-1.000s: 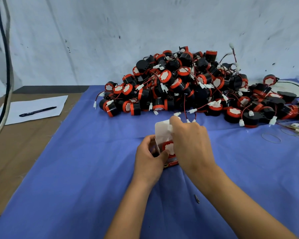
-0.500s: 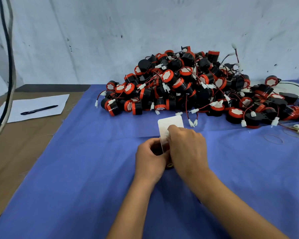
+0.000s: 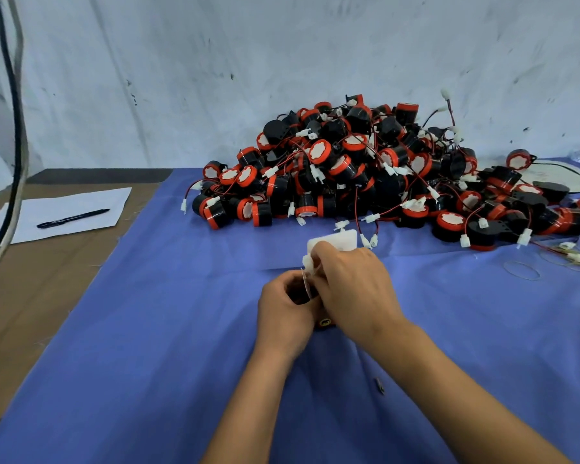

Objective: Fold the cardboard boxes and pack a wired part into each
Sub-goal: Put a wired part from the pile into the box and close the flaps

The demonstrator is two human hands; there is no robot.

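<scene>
Head view: most of the small cardboard box (image 3: 335,241) is covered by the two hands, so only its white upper flap shows, standing up behind the knuckles, plus a dark strip with a small print at its lower end under the right wrist. Whether a wired part sits inside cannot be made out; a white connector (image 3: 310,264) pokes out at the box mouth. The left hand (image 3: 282,316) curls round the box's left side, gripping it. The right hand (image 3: 352,289) lies over the top with fingers bent down onto the connector and the flap; its fingertips are hidden, so the exact pinch is unclear. The box sits on the blue cloth (image 3: 148,363), mid-table, just in front of the pile of wired parts (image 3: 365,172), black drums with orange rims, white faces and red-black leads, which runs off the right edge. Bare cloth lies to the left and toward the viewer. Beyond the cloth's left edge, on brown board, a pen (image 3: 72,218) rests on a sheet of paper (image 3: 64,212). A dark cable (image 3: 14,128) hangs at far left.
</scene>
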